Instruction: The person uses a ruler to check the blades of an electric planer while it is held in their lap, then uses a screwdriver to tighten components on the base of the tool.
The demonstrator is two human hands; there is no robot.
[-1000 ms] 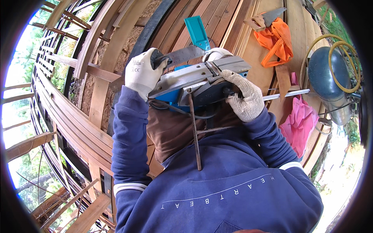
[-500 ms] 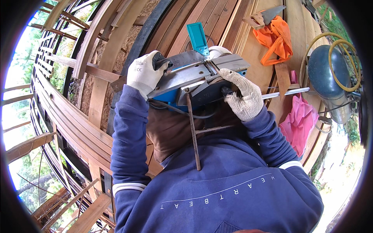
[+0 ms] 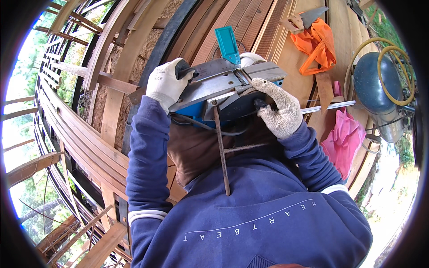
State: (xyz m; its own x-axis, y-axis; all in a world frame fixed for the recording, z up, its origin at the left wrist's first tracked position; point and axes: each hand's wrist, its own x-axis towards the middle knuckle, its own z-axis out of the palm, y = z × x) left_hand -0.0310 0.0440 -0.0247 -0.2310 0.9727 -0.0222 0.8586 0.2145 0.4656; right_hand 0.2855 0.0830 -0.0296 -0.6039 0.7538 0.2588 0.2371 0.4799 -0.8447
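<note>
An electric planer (image 3: 250,78), blue and black, lies sole up across my lap. My gloved left hand (image 3: 169,82) is closed at its left end, its dark fingertips around the end of a try square's steel blade. The teal handle of the try square (image 3: 228,42) stands up behind the planer. My gloved right hand (image 3: 283,109) grips the planer's right side, thumb on the sole near the cutter slot, fingers around a black knob. A rusty wrench-like rod with a crossbar (image 3: 222,154) leans from the planer's near side against my sweatshirt. Whether it sits on a bolt, I cannot tell.
Long timber boards (image 3: 277,42) run behind the planer. A handsaw (image 3: 308,18) and an orange cloth (image 3: 316,47) lie on them at right. A pink cloth (image 3: 343,143) and a dark tank (image 3: 377,82) with a yellow hose are farther right. Stacked planks (image 3: 80,138) curve along the left.
</note>
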